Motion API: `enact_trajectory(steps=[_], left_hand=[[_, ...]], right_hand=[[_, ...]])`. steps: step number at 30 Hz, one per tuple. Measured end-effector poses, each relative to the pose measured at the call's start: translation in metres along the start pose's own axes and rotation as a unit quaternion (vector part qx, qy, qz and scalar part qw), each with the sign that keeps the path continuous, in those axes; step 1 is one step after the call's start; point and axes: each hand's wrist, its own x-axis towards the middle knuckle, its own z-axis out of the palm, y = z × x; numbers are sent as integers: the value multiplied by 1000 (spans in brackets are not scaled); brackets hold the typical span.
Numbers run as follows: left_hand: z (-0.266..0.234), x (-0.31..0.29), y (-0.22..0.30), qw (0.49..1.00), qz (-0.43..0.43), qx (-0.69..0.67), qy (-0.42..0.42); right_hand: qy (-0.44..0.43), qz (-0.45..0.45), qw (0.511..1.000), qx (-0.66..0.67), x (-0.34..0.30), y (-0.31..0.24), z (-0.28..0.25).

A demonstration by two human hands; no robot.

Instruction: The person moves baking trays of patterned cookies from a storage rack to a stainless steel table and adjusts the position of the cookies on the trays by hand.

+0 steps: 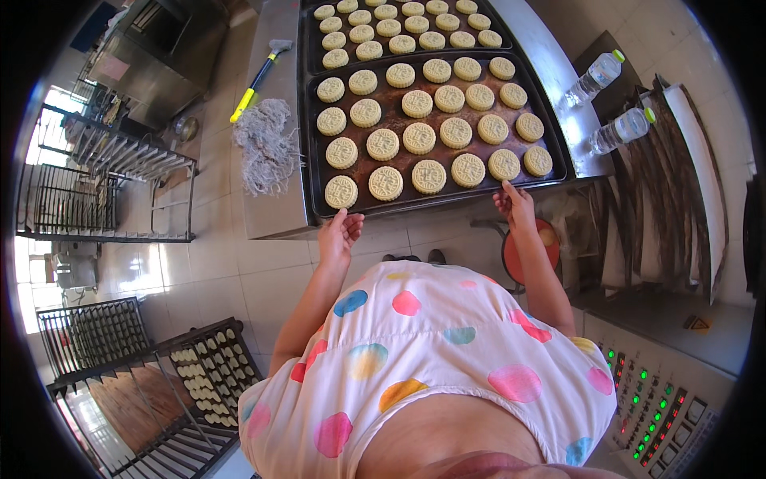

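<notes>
A dark baking tray carries rows of round, pale pastries with stamped tops, such as one pastry near its front. At the tray's front left corner my left hand has its thumb on the rim, the fingers curled just in front. Further right along that same edge, my right hand takes the rim with thumb and fingers, close to a front-row pastry. Behind it lies a second baking tray of similar pastries, cut off by the picture's top.
On the metal table, left of the trays, lie a grey rag and a yellow-and-black scraper. Two plastic bottles lie at the right. A red stool stands below. Racks fill the left; a control panel is lower right.
</notes>
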Motion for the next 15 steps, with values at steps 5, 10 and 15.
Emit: enact_trajectory(steps=[5, 10, 15], left_hand=[[-1, 5, 0, 1000, -5, -11, -3], [-3, 9, 0, 999, 13, 1, -36], [-14, 1, 13, 967, 104, 229, -24]], right_hand=[[4, 0, 1000, -12, 3, 0, 2], [-2, 0, 999, -40, 8, 2, 3], [-65, 32, 989, -128, 9, -9, 3]])
